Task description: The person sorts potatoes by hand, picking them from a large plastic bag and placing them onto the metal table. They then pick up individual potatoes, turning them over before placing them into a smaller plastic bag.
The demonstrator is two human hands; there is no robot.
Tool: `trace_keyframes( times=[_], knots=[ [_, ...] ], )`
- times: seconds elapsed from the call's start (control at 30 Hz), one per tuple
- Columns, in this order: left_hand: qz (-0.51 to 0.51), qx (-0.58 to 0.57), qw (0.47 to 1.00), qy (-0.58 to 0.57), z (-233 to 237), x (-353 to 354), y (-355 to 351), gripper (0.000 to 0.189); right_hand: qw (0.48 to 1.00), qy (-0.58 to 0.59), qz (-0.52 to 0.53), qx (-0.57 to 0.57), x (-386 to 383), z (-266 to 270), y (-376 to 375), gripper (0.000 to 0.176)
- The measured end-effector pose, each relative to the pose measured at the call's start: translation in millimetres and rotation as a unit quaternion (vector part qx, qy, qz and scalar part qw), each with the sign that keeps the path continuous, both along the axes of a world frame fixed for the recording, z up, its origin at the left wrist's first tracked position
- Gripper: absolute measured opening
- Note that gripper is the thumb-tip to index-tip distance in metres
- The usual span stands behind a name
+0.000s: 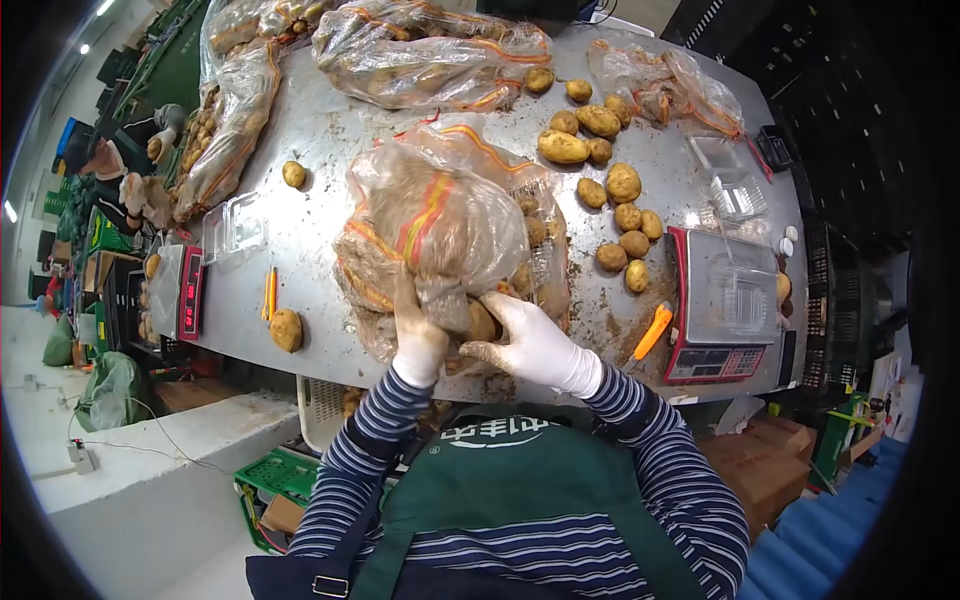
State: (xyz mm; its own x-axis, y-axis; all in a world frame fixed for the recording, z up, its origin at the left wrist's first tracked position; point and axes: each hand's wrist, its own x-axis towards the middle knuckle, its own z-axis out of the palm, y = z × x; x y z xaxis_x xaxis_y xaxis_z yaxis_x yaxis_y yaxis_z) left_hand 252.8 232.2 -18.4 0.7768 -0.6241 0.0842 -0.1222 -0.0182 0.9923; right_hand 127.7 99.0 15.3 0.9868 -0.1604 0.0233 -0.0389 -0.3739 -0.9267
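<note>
In front of me on the metal table lies a clear plastic bag (470, 220) with orange and yellow stripes. Potatoes show through its right side. My left hand (418, 335), in a soiled white glove, is closed on the bag's near edge and lifts the crumpled film. My right hand (540, 345), gloved in white, has thumb and fingers around a potato (481, 322) at the bag's mouth. Part of that potato is hidden by the fingers and the film. To the right of the bag, several loose potatoes (623, 182) are spread over the table.
A scale (715, 300) stands at right, beside an orange utility knife (653, 332). Further potato bags (430, 55) lie along the back. At left are a lone potato (286, 330), clear trays (237, 228) and another scale (190, 292). A co-worker (100, 160) stands at far left.
</note>
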Motion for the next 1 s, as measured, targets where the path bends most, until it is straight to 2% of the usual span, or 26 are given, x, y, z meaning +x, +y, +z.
trace_keyframes(
  times=[0.03,0.07,0.1,0.13,0.17,0.2,0.27,0.3,0.33,0.37,0.4,0.43,0.47,0.5,0.53,0.57,0.6,0.63,0.67,0.73,0.77,0.8,0.87,0.9,0.93,1.0],
  knots=[
    [-0.008,-0.089,0.989,0.120,0.6,13.4,-2.3,0.066,1.000,-0.027,-0.004,0.003,-0.3,1.7,-0.8,0.065],
    [-0.016,-0.174,0.955,0.238,0.3,22.4,-6.5,0.063,0.999,-0.053,-0.009,0.008,0.0,3.5,-0.9,0.065],
    [0.085,-0.197,0.939,0.270,-2.1,22.2,-13.6,0.063,0.996,-0.087,0.036,0.001,0.7,6.0,-3.5,0.066],
    [-0.101,-0.170,0.875,0.443,-6.0,52.6,5.5,0.066,0.996,-0.086,0.036,0.001,-0.7,5.2,-4.5,0.066],
    [-0.102,-0.169,0.874,0.443,1.9,45.9,4.5,0.066,0.993,-0.047,0.052,0.091,-2.6,3.8,-6.9,0.067],
    [-0.114,-0.179,0.910,0.357,10.7,32.7,5.0,0.065,0.982,-0.009,0.064,0.178,-3.3,1.9,-9.1,0.068],
    [-0.133,-0.198,0.955,0.177,26.6,10.7,4.6,0.062,0.975,-0.002,0.051,0.215,-6.1,-8.4,-6.6,0.067],
    [-0.182,-0.055,0.982,0.021,-9.3,22.7,6.9,0.067,0.974,-0.002,0.032,0.223,-7.6,-11.1,-5.2,0.065],
    [-0.113,0.243,0.941,0.206,41.2,-0.2,0.7,0.068,0.973,-0.002,0.013,0.232,-7.9,-12.1,-3.9,0.063],
    [-0.106,0.041,0.973,0.202,27.0,-15.5,6.3,0.063,0.972,-0.002,0.013,0.233,-7.0,-9.2,-2.2,0.063],
    [-0.095,-0.163,0.963,0.190,13.5,-23.9,12.1,0.059,0.979,0.024,0.009,0.203,-5.3,-3.5,1.0,0.060],
    [-0.094,-0.162,0.964,0.191,13.4,-23.1,13.0,0.059,0.984,0.052,0.006,0.173,-3.8,-0.5,5.2,0.057],
    [-0.087,-0.111,0.965,0.223,13.7,-21.2,13.5,0.054,0.999,0.009,0.015,0.042,-2.0,-7.4,11.6,0.055],
    [-0.078,-0.061,0.962,0.254,13.5,-19.5,13.4,0.049,1.000,-0.005,0.008,-0.014,-0.8,-13.5,13.0,0.055],
    [-0.074,-0.060,0.962,0.255,12.0,-16.8,11.0,0.049,0.997,-0.019,0.003,-0.069,0.2,-17.1,14.0,0.055],
    [-0.069,-0.054,0.964,0.250,8.4,-11.5,5.7,0.047,0.998,-0.019,0.006,-0.068,2.6,-18.0,14.1,0.055],
    [-0.065,-0.047,0.966,0.244,3.8,-5.5,0.3,0.046,0.986,-0.063,-0.011,-0.156,6.1,-18.3,13.6,0.056],
    [-0.068,-0.022,0.984,0.160,-5.3,2.3,-3.4,0.044,0.964,-0.105,-0.028,-0.243,8.9,-18.6,12.7,0.056],
    [-0.067,-0.022,0.984,0.162,-6.8,7.6,-11.1,0.044,0.964,-0.104,-0.026,-0.243,12.3,-18.0,9.9,0.056],
    [0.019,-0.001,0.988,0.152,-6.6,22.5,-30.2,0.040,0.954,-0.022,0.000,-0.298,21.6,-13.9,1.6,0.059],
    [0.008,-0.149,0.950,0.275,-18.4,35.3,-37.3,0.042,0.962,-0.041,-0.015,-0.270,22.0,-10.1,-2.8,0.063],
    [-0.008,-0.160,0.940,0.301,-28.0,48.2,-35.6,0.045,0.961,-0.042,-0.016,-0.271,19.8,-3.9,-6.2,0.063],
    [-0.032,-0.164,0.953,0.251,-29.7,54.9,-16.2,0.043,0.983,-0.091,-0.029,-0.157,12.9,6.5,-13.8,0.062],
    [-0.028,-0.153,0.931,0.330,-50.8,56.0,-10.0,0.044,0.989,-0.078,-0.041,-0.121,8.7,1.9,-15.4,0.059],
    [-0.057,-0.060,0.987,0.138,-21.1,51.6,3.1,0.051,0.988,-0.078,-0.045,-0.123,5.2,-0.7,-17.2,0.059],
    [-0.095,-0.108,0.938,0.316,-8.4,10.0,4.0,0.055,0.997,-0.044,-0.057,-0.039,0.3,-6.3,-19.2,0.058]
  ],
)
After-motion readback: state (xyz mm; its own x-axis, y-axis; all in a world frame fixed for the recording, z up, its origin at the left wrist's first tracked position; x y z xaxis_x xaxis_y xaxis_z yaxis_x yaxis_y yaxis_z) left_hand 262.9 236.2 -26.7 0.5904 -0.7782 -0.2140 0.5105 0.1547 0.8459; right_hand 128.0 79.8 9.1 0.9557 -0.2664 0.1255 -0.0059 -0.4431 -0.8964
